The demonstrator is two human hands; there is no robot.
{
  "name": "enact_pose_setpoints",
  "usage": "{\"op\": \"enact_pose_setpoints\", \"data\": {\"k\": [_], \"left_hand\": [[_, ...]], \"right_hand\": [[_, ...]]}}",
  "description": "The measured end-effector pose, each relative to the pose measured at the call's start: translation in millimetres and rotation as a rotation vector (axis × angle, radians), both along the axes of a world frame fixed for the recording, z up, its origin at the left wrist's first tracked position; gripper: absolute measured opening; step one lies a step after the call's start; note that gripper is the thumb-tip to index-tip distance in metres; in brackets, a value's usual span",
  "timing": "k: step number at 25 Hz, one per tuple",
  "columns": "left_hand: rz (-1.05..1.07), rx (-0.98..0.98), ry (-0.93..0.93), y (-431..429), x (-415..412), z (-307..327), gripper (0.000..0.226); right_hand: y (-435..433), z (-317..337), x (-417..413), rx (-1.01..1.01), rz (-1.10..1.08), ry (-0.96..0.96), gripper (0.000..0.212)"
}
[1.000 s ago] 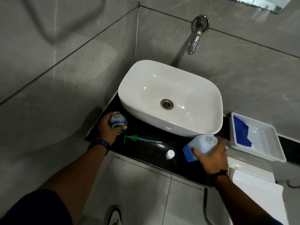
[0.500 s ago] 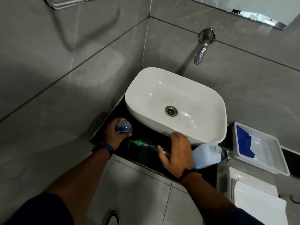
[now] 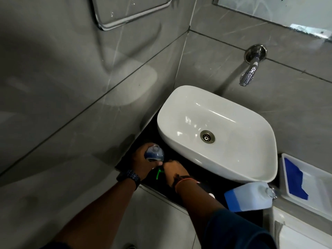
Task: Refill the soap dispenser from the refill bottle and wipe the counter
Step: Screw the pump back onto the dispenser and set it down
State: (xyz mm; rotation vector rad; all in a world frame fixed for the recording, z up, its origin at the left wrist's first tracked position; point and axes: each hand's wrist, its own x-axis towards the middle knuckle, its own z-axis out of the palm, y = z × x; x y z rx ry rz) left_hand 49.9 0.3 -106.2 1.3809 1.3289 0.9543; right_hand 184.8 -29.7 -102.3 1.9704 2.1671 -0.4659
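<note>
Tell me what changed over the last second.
The right hand let go of the refill bottle, crossed left and closed on the green pump lying on the counter. The left hand kept holding the dispenser. The refill bottle stayed beside the sink, uncapped.

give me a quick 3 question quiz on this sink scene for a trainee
1. True or false: the refill bottle stands capped inside the sink.
2. Which hand holds the soap dispenser?
A. left hand
B. right hand
C. neither
3. Fill in: the blue cloth lies in a white ____.

Key
1. False: it rests uncapped on the black counter, in front of the sink.
2. A. The right hand is at the green pump.
3. tray
</note>
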Motion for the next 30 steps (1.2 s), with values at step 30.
{"op": "enact_pose_setpoints", "data": {"k": [30], "left_hand": [[-0.160, 0.245, 0.004, -59, 101, 205, 0.061]], "right_hand": [[-77, 329, 95, 1.093, -0.388, 1.195, 0.021]]}}
